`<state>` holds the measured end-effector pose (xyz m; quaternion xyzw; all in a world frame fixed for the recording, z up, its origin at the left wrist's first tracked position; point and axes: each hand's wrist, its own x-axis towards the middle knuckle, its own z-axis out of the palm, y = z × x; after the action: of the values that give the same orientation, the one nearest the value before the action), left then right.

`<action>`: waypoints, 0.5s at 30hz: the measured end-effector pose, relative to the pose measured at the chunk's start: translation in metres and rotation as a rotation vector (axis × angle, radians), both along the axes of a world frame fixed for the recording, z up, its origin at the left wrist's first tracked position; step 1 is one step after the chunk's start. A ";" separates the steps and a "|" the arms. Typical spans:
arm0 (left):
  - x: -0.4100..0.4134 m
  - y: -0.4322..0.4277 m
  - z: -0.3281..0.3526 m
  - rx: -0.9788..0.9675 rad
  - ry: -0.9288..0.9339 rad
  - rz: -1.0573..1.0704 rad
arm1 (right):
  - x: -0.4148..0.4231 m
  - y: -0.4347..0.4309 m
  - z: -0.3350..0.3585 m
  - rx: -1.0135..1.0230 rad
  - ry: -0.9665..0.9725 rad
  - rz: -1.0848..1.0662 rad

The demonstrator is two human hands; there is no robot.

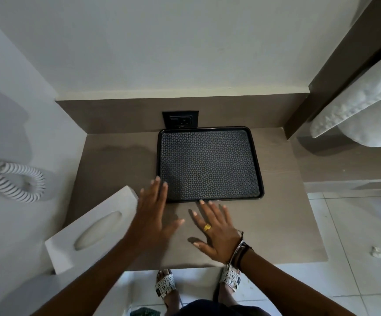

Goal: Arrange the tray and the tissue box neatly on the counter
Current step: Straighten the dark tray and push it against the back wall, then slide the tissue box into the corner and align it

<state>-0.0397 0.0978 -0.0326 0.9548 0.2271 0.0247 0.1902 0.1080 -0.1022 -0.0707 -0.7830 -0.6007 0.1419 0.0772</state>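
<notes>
A black tray (209, 164) with a woven-pattern floor lies flat on the grey-brown counter (283, 213), its far edge against the back panel. A white tissue box (87, 231) sits at the counter's front left, turned at an angle against the left wall. My left hand (154, 213) is spread flat between the box and the tray's near left corner, fingers over that corner. My right hand (214, 231) is spread over the counter, fingertips at the tray's near rim. Neither hand holds anything.
A black wall socket (180, 119) sits just behind the tray. A white coiled cord (18, 181) hangs on the left wall. White folded towels (362, 103) rest on a shelf at the right. Tiled floor and my sandalled feet (165, 283) show below the counter's front edge.
</notes>
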 end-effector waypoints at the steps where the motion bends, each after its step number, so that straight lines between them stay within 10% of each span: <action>1: -0.015 0.012 0.002 0.031 0.045 0.009 | -0.008 0.003 -0.002 -0.018 0.004 0.043; 15: -0.154 0.098 -0.003 0.004 0.511 0.183 | -0.058 0.048 -0.016 -0.220 -0.060 0.046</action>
<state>-0.1938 0.1960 -0.0356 0.9058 0.3533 -0.1997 0.1217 0.0501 -0.0540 -0.0869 -0.7766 -0.6015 0.1849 -0.0305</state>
